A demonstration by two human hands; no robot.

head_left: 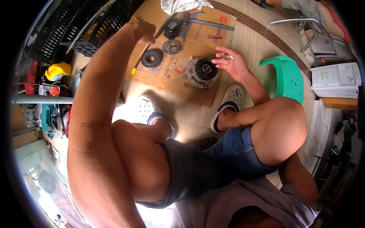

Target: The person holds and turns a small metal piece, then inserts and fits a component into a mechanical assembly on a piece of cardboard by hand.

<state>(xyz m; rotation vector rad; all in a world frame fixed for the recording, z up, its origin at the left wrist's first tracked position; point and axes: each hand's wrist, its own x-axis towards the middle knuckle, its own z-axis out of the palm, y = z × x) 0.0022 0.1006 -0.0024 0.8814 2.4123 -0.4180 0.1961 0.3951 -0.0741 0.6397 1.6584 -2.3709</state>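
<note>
My left hand (145, 32), at the upper left of the cardboard, is closed at the end of a long black tool (165, 27); its fingertips are partly hidden. A black power tool (173, 29) lies beside it. My right hand (235, 64) has its fingers stretched out, just right of a round metal machine part (193, 78) with a black ring and central hub. Something small and shiny (229, 57) shows among those fingers; I cannot tell whether it is worn or held. A black ring-shaped part (151, 58) and a grey disc (172, 46) lie flat on the cardboard.
On the cardboard (167, 85) are a hammer (211, 24) and a red-handled screwdriver (215, 37). A white cloth (182, 5) lies at its far edge. A green stool (291, 78) stands right, black crates (85, 36) left. Another person's leg (330, 19) shows at upper right.
</note>
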